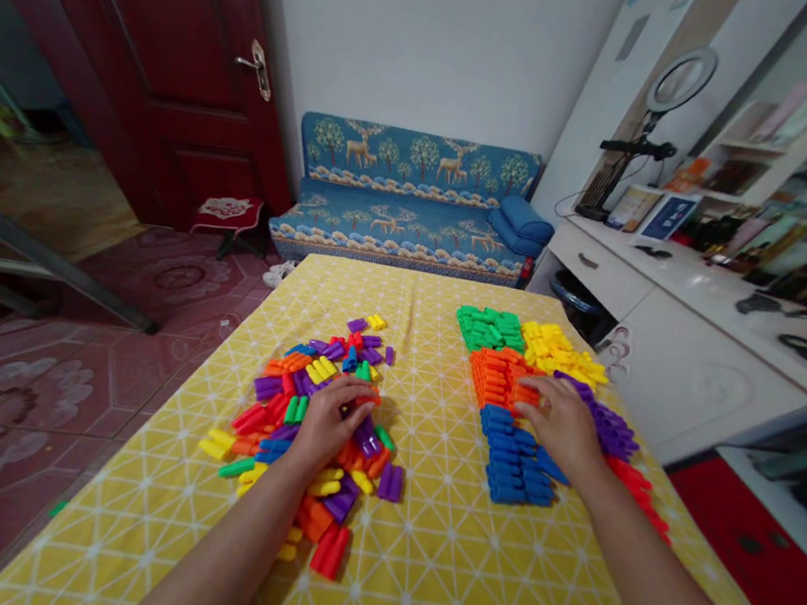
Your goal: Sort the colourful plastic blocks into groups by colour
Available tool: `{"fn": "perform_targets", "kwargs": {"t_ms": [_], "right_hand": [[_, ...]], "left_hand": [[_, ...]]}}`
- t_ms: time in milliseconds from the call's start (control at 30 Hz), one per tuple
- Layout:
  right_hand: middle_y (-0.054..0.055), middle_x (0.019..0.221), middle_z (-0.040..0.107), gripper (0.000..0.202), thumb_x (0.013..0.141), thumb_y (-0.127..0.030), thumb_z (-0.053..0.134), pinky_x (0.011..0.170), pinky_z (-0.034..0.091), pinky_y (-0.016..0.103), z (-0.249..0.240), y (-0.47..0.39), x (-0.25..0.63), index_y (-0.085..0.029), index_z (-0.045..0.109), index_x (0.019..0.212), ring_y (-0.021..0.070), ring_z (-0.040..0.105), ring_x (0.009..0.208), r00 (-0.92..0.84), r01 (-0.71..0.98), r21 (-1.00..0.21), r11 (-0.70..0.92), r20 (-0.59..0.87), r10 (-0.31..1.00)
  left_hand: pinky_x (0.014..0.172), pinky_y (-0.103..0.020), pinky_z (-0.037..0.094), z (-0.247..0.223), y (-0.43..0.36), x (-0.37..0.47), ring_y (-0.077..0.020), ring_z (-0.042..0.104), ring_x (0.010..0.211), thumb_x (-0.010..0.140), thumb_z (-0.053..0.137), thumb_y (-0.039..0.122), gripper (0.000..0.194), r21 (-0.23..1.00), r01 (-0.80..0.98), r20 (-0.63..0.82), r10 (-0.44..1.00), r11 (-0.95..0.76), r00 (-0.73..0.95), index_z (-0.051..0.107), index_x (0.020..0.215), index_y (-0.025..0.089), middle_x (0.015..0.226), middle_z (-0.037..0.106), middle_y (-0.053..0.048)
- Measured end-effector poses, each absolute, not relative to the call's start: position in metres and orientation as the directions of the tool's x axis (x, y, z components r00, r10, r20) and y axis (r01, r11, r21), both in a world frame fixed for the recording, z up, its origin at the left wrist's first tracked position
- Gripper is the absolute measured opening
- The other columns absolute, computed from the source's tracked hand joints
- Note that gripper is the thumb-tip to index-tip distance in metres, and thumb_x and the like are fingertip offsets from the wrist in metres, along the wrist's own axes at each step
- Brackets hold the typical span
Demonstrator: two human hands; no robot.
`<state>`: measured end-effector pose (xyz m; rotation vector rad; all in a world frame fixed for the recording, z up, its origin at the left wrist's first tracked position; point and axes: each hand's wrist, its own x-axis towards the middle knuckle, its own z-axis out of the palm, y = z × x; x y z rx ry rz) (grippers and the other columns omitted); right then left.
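Note:
A mixed pile of coloured plastic pieces (296,410) lies on the left half of the yellow patterned tablecloth (409,566). Over its middle is my left hand (335,416), fingers curled and closed near an orange piece; what they hold, if anything, is too hidden to tell. My right hand (559,417) reaches to the orange group (496,377), its fingertips closed at an orange piece on the right edge. Green pieces (489,328) and yellow pieces (561,352) lie behind, blue pieces (512,460) in front, purple pieces (609,422) and red pieces (640,492) to the right.
A blue sofa (409,212) stands beyond the table, with a small red stool (229,213) beside it. On the right is a white dresser (710,328) carrying a ring light (680,79) and many small items. A dark red door (185,37) is at left.

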<state>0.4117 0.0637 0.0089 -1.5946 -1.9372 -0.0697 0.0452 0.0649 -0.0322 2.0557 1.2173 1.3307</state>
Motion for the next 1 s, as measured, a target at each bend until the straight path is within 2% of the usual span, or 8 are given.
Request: {"fn": "perform_targets", "kwargs": {"t_ms": [200,500,667,833,1000], "right_hand": [[0.008,0.102,0.07,0.027,0.076,-0.025,0.06,0.092,0.047,0.042,0.008,0.104,0.424,-0.019,0.07,0.1,0.0254,0.06,0.1,-0.094,0.907,-0.319,0.276,0.484,0.87],[0.008,0.1,0.071,0.03,0.069,-0.019,0.064,0.084,0.053,0.041,0.0,0.132,0.434,-0.019,0.072,0.098,0.0241,0.065,0.094,0.02,0.864,-0.466,0.189,0.407,0.913],[0.009,0.103,0.071,0.032,0.068,-0.018,0.063,0.081,0.055,0.04,-0.003,0.134,0.436,-0.018,0.072,0.099,0.0236,0.066,0.094,0.023,0.833,-0.515,0.203,0.399,0.917],[0.008,0.102,0.071,0.031,0.069,-0.02,0.062,0.082,0.054,0.04,-0.003,0.131,0.436,-0.02,0.072,0.098,0.0241,0.066,0.095,0.021,0.831,-0.512,0.218,0.421,0.907],[0.008,0.1,0.071,0.026,0.072,-0.024,0.06,0.09,0.05,0.044,0.005,0.122,0.425,-0.02,0.071,0.096,0.0252,0.064,0.097,0.023,0.839,-0.483,0.249,0.49,0.872]], "left_hand": [[0.081,-0.036,0.055,-0.03,0.064,0.047,-0.0206,0.067,0.09,0.084,0.062,0.019,0.013,0.721,0.433,0.522,0.835,-0.541,0.174,0.073,0.09,0.019,0.095,0.072,-0.009],[0.081,-0.035,0.056,-0.031,0.065,0.047,-0.0207,0.067,0.089,0.084,0.062,0.019,0.013,0.72,0.433,0.524,0.834,-0.542,0.172,0.074,0.09,0.019,0.095,0.071,-0.009],[0.081,-0.036,0.056,-0.033,0.066,0.046,-0.0212,0.067,0.091,0.085,0.062,0.02,0.014,0.723,0.431,0.516,0.837,-0.54,0.183,0.074,0.093,0.019,0.097,0.071,-0.009],[0.082,-0.036,0.055,-0.03,0.064,0.047,-0.0207,0.067,0.09,0.085,0.06,0.02,0.015,0.734,0.424,0.512,0.842,-0.531,0.17,0.073,0.092,0.019,0.097,0.071,-0.009],[0.086,-0.037,0.054,-0.023,0.061,0.049,-0.0215,0.066,0.096,0.084,0.057,0.016,0.019,0.737,0.405,0.511,0.838,-0.542,0.192,0.073,0.093,0.019,0.101,0.071,-0.009]]}}
